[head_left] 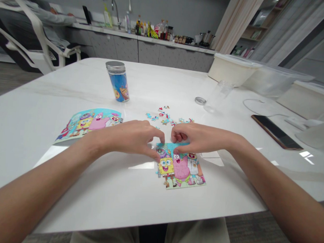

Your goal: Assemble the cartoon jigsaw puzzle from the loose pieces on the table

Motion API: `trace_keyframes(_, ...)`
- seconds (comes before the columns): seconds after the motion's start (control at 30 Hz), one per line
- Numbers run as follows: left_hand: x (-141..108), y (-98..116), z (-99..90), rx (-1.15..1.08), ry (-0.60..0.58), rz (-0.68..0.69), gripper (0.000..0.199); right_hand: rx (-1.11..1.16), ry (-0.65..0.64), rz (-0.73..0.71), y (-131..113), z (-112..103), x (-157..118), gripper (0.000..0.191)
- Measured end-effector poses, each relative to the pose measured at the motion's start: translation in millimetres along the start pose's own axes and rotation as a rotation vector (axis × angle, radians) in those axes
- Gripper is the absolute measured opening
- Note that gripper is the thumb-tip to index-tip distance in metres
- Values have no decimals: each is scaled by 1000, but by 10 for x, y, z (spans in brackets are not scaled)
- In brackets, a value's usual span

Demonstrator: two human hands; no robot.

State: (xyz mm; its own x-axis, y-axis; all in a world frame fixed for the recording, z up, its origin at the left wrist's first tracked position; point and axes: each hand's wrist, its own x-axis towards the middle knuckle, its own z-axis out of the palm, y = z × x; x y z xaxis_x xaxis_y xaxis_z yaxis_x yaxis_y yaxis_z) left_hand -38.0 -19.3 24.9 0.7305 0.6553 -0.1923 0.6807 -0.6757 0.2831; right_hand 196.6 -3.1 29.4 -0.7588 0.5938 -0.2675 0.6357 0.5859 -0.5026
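A partly assembled jigsaw puzzle (181,169) with yellow and pink cartoon figures lies flat near the table's front edge. At its upper left corner, my left hand (137,136) has thumb and forefinger around a corner piece (160,146), which the fingers partly cover. My right hand (192,137) rests at the top edge, fingers curled and thumb pressed on the puzzle. Beyond both hands is a scatter of loose puzzle pieces (166,118). Left of my left hand, a curved picture sheet (97,122) shows the same figures.
On the table stand a lidded jar (118,82) with a blue picture, a clear jar (219,95) lying tilted, and a metal lid (200,101). At right are a phone (275,132), a cable and storage boxes (231,70). Someone sits by a chair (39,30) at the far left.
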Motion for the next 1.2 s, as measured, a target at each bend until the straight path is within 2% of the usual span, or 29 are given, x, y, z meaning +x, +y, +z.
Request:
trace_keyframes(0.2, 3, 4, -2, 15, 10, 1, 48, -11, 19, -9, -38, 26, -8, 32)
trace_keyframes(0.37, 6, -10, 13, 18, 11, 8, 47, 11, 39, -4, -33, 52, 14, 22)
trace_keyframes(0.53, 6, -9, 17, 18, 23, 24, 46, -9, 91, -18, -35, 110, 62, 33)
trace_keyframes(0.67, 5, -6, 15, 16, 29, 23, 46, 6, 117, 2, -55, 139, 85, 25)
trace_keyframes(0.83, 3, 5, 4, 2, 18, 15, 45, -25, 115, -43, -62, 140, 87, 35)
trace_keyframes(1.0, 4, 6, 5, 2, 22, 8, 44, -15, 126, -38, -62, 141, 91, 26)
trace_keyframes(1.13, 2, 5, 6, -1, 14, 3, 46, -9, 104, -57, -63, 118, 73, 34)
trace_keyframes(1.2, 1, 8, 4, 1, 9, 3, 45, 4, 82, -49, -58, 104, 64, 31)
